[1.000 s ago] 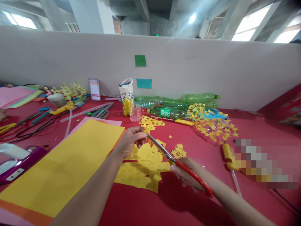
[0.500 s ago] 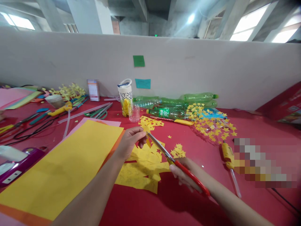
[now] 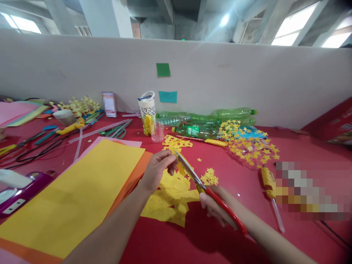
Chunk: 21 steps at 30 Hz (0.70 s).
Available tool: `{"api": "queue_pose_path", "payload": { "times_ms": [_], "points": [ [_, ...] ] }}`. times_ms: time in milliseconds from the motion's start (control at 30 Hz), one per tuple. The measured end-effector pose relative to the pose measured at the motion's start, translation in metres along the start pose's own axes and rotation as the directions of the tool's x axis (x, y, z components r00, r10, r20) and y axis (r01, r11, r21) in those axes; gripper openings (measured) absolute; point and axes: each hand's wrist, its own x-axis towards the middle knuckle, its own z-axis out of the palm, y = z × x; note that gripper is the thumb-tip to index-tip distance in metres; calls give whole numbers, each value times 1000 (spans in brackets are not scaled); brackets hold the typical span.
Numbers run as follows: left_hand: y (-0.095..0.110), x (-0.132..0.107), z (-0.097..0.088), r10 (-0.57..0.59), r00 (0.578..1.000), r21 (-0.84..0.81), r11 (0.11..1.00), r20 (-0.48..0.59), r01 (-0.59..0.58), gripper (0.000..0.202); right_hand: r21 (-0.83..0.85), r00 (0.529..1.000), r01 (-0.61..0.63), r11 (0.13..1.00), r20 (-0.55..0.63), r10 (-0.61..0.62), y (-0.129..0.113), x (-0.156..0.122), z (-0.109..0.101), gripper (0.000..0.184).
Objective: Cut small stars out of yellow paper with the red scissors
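Note:
My left hand (image 3: pixel 158 169) pinches a small piece of yellow paper (image 3: pixel 180 168) just above the red table. My right hand (image 3: pixel 217 206) grips red-handled scissors (image 3: pixel 209 192), whose metal blades point up and left and meet the paper at my left fingertips. Yellow paper offcuts (image 3: pixel 167 200) lie under both hands. A small pile of cut yellow stars (image 3: pixel 209 177) sits just right of the blades. A large yellow sheet (image 3: pixel 74 194) lies on orange and pink sheets at my left.
A spread of yellow stars (image 3: pixel 249 145) and green plastic bottles (image 3: pixel 209 121) lie at the back. A yellow glue gun (image 3: pixel 268 181) rests at the right. A white cup (image 3: pixel 147 110), a clear cup (image 3: pixel 158 132), tools, cables and a purple device (image 3: pixel 19 190) fill the left side.
Both hands and the scissors have shifted slightly right. The scissor blades have closed further on the yellow piece held by my left hand.

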Motion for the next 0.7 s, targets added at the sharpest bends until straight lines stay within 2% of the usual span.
{"api": "queue_pose_path", "payload": {
  "times_ms": [200,533,700],
  "points": [
    [-4,-1,4,-12,1000,-8,1000,-2,12,23,11,1000,-4,1000,-13,4,1,2,1,50],
    [-6,-1,2,-14,1000,-46,999,15,14,22,16,991,-128,992,-46,129,-7,2,0,49],
    [-7,1,1,-11,1000,-50,999,17,12,22,21,992,-101,995,-69,102,-10,3,1,47]
  ]
}}
